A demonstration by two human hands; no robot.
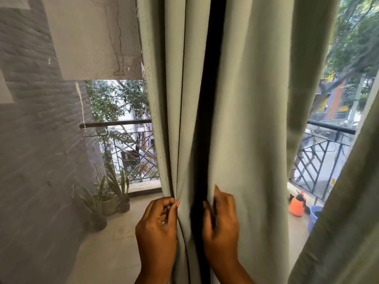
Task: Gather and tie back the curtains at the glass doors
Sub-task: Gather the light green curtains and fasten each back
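Note:
A pale green curtain (246, 99) hangs in long folds down the middle of the view, bunched in front of the glass door. My left hand (158, 226) pinches the curtain's left folds (174, 119) between thumb and fingers. My right hand (221, 220) grips the edge of the right-hand fold, with a dark gap (207, 119) between the two bunches. A second, darker green curtain (344, 212) hangs at the far right edge. No tie-back is visible.
Behind the glass lies a balcony with a metal railing (127, 140), potted plants (114, 197) at the left, and an orange bottle (297, 206) beside a blue bucket (314, 216) at the right. A grey brick wall (30, 119) stands at the left.

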